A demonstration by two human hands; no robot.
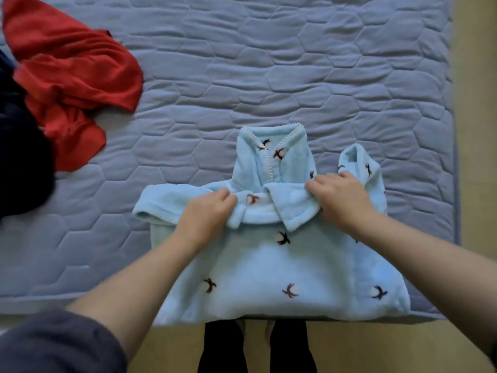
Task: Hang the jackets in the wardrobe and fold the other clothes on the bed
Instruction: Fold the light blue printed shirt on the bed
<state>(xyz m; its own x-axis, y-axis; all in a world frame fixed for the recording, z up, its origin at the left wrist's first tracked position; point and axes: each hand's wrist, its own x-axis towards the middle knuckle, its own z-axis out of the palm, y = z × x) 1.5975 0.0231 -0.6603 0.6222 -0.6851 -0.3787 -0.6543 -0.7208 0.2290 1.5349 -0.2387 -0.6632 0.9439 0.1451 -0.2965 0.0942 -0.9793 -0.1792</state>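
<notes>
We hold a plush pale-blue fleece top (269,265), dotted with dark bird shapes, at the near edge of the quilted bed (295,63). Our left hand (207,214) and right hand (341,195) have their fingers curled into its collar, fingertips buried in the pile. A crumpled red garment (72,71) lies well apart, beside a dark heap (21,157) cut off at the frame's edge.

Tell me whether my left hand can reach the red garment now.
Probably, once it lets go: the left hand grips the blue fleece top, and only bare mattress lies between it and the red garment.
</notes>
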